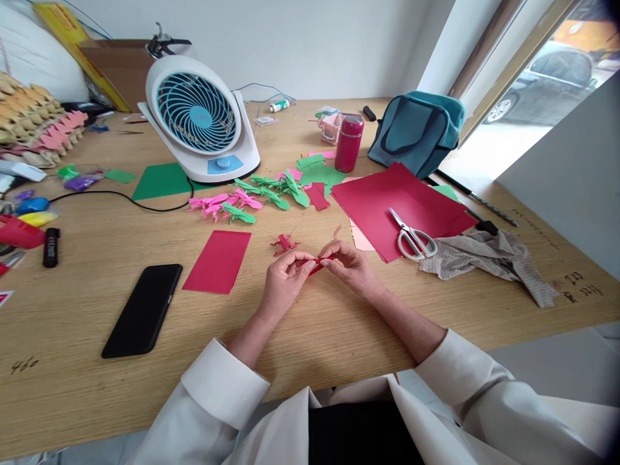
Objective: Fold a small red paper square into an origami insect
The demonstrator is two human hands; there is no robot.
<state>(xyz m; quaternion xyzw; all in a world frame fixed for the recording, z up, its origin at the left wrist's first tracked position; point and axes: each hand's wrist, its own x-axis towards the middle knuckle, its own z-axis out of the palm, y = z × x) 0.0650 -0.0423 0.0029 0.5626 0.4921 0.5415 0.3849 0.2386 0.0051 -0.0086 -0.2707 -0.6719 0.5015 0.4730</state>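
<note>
Red paper (317, 265), centre of frame, is pinched by left hand (285, 279) and right hand (356, 270): folding, I'd judge, next wanting careful creasing.

A white wall (329, 51) stands behind the wooden table (339, 339).

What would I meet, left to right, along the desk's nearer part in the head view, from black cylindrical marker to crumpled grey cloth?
Black cylindrical marker, black rectangular phone, red rectangular paper, left hand, pinched folded red paper, right hand, white-handled metal scissors, crumpled grey patterned cloth.
</note>
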